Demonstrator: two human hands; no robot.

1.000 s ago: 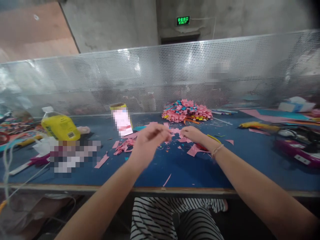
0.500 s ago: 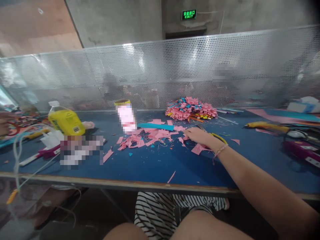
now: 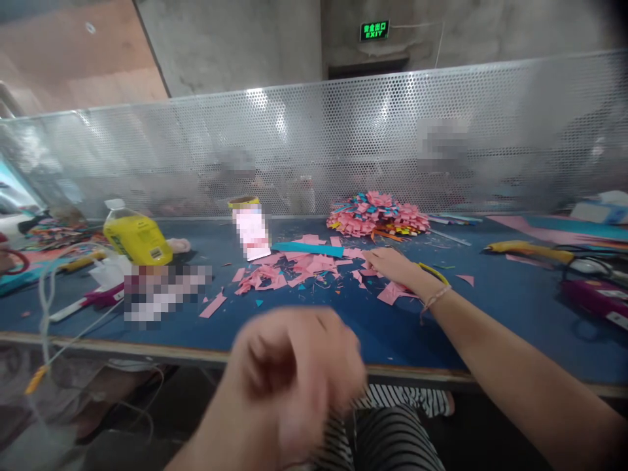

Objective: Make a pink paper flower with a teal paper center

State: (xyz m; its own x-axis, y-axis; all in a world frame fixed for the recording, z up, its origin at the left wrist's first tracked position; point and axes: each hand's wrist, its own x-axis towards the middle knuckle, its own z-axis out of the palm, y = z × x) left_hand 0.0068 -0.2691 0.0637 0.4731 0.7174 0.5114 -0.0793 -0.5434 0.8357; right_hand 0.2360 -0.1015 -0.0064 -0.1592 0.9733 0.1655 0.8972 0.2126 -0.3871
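My left hand (image 3: 304, 373) is raised over the table's near edge, blurred by motion, with its fingers curled in like a loose fist. Anything inside it is hidden. My right hand (image 3: 390, 265) lies palm down on the table, its fingers close together at the right end of the scrap pile. Whether those fingers pinch something does not show. Pink paper scraps (image 3: 314, 263) spread left of it, with a teal paper strip (image 3: 309, 249) across them. Just behind my right wrist a yellow curved handle (image 3: 434, 270) shows; the rest of that tool is hidden.
A mound of pink and blue paper strips (image 3: 377, 212) stands at the back. A lit phone screen (image 3: 251, 232) leans on a tape roll (image 3: 244, 202). At left are a yellow liquid bottle (image 3: 135, 235) and another person's hand (image 3: 6, 258). Yellow-handled tools (image 3: 527, 249) lie right.
My left hand has come into view from below and now hangs before the table edge. My right hand stays almost where it was. The view has shifted slightly.
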